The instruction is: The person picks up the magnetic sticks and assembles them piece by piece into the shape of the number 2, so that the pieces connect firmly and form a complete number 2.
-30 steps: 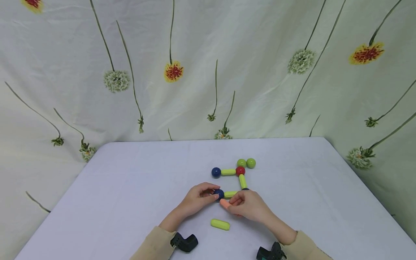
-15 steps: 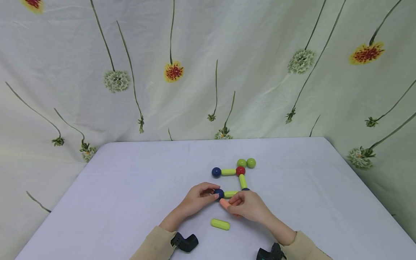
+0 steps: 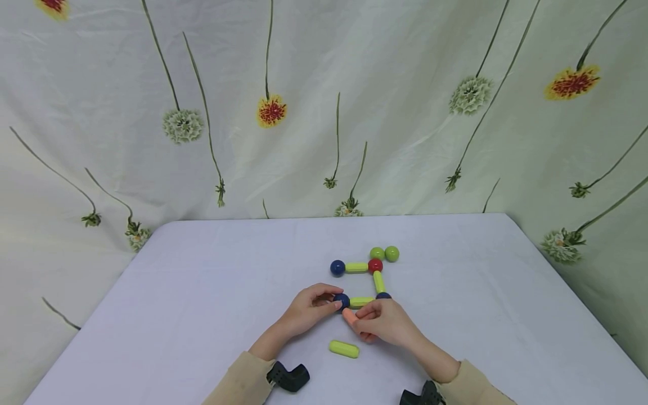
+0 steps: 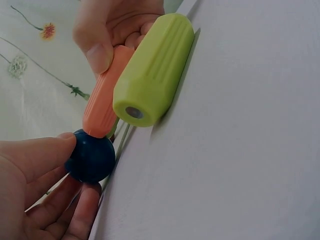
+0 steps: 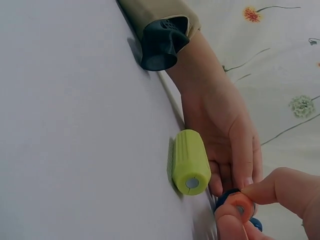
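Observation:
My left hand holds a dark blue ball between thumb and fingers. In my right hand an orange magnetic rod is pinched, its far end right at the blue ball. A yellow-green rod runs from that ball toward a second blue ball, which the right hand partly covers. From there another yellow-green rod leads up to a red ball. One more rod joins the red ball to a blue ball on the left.
A loose yellow-green rod with a metal disc in its end lies on the white table, nearer the person than both hands. Two green balls sit behind the red one. A flower-print cloth hangs beyond the table's far edge.
Almost nothing moves. The right hand's fingers shift very slightly around the orange rod, while the left hand keeps its hold on the blue ball.

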Action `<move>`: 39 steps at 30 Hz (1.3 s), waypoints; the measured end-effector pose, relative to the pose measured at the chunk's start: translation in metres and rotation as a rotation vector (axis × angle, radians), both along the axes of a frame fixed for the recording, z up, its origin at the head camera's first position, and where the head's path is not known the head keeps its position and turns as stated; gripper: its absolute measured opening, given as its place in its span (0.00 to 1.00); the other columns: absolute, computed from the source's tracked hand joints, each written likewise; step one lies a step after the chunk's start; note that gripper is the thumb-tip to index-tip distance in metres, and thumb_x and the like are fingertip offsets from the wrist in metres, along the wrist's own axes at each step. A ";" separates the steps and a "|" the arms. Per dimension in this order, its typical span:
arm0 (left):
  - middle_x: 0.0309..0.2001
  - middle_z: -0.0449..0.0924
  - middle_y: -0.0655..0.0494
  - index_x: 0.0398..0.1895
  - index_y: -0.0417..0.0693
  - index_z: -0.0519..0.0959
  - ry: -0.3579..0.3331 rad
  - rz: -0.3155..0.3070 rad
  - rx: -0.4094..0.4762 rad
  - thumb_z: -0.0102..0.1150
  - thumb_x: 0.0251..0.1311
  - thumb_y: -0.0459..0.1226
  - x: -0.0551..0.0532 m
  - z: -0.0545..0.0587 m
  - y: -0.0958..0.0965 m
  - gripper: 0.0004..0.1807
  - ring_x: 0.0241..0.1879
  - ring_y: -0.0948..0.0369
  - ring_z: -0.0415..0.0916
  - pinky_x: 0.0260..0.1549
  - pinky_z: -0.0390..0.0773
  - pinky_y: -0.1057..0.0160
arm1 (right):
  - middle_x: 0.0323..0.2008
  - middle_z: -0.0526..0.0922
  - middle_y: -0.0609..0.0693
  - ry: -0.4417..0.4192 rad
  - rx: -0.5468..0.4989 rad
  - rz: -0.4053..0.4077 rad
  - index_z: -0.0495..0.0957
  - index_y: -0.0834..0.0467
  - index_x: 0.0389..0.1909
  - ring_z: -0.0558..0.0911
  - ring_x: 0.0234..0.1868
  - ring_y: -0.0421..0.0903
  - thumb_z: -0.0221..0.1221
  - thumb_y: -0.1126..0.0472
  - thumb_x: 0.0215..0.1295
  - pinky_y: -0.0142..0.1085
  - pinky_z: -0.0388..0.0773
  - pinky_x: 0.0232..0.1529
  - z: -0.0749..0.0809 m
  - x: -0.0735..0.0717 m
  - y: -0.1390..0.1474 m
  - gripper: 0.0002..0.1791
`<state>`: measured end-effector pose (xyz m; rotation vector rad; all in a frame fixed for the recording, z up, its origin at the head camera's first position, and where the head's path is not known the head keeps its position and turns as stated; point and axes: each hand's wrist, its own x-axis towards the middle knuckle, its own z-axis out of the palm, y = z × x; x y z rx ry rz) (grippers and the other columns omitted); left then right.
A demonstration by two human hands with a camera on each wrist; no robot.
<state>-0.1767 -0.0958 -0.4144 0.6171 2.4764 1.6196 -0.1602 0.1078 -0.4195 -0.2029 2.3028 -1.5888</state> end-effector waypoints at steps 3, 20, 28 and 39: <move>0.47 0.77 0.46 0.50 0.36 0.77 -0.004 -0.012 -0.001 0.59 0.61 0.33 -0.001 0.000 0.000 0.16 0.46 0.53 0.72 0.45 0.73 0.66 | 0.23 0.82 0.51 -0.024 -0.019 -0.001 0.79 0.68 0.38 0.81 0.22 0.42 0.65 0.63 0.53 0.34 0.79 0.26 -0.001 0.000 0.000 0.14; 0.47 0.77 0.44 0.51 0.35 0.77 -0.009 -0.028 0.001 0.58 0.61 0.33 -0.003 -0.002 -0.001 0.16 0.46 0.54 0.72 0.44 0.74 0.65 | 0.24 0.79 0.53 -0.079 -0.137 -0.016 0.72 0.67 0.37 0.82 0.23 0.43 0.66 0.63 0.53 0.34 0.80 0.26 -0.008 0.000 -0.002 0.16; 0.46 0.77 0.45 0.51 0.35 0.77 -0.011 -0.020 -0.011 0.58 0.61 0.33 -0.002 0.000 -0.001 0.16 0.46 0.55 0.72 0.44 0.74 0.66 | 0.24 0.80 0.53 -0.090 -0.172 0.003 0.71 0.66 0.33 0.82 0.23 0.43 0.67 0.63 0.52 0.34 0.80 0.26 -0.009 0.000 -0.002 0.15; 0.46 0.77 0.54 0.50 0.43 0.79 0.005 -0.013 -0.012 0.60 0.61 0.38 -0.019 -0.033 -0.005 0.16 0.44 0.59 0.72 0.42 0.73 0.67 | 0.26 0.83 0.52 -0.075 -0.175 0.051 0.77 0.67 0.32 0.83 0.26 0.43 0.67 0.63 0.53 0.34 0.80 0.29 -0.009 0.004 -0.005 0.12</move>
